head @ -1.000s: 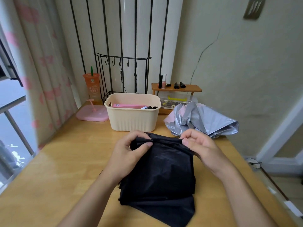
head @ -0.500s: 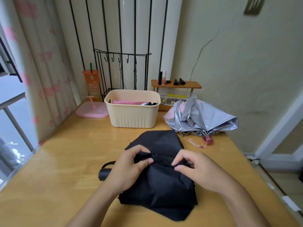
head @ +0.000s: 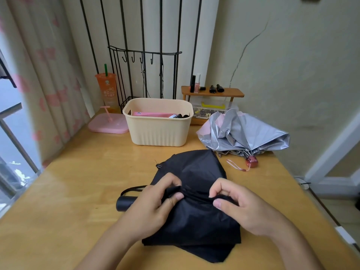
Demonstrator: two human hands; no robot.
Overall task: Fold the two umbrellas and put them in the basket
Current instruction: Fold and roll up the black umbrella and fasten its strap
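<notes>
Head view: left hand (head: 153, 208) and right hand (head: 246, 208) pinch black umbrella (head: 194, 215) cloth; pleat evenly, basket (head: 158, 133) waiting at twelve o'clock.

Left hand (head: 153, 209) and right hand (head: 247, 213) pinch black umbrella (head: 194, 217) fabric on table (head: 68, 191)

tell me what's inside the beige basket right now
Inside the basket a flat pink item and a dark object beside it show past the rim. The wall hides whatever lies lower. The black umbrella and silver umbrella lie outside on the table.
</notes>
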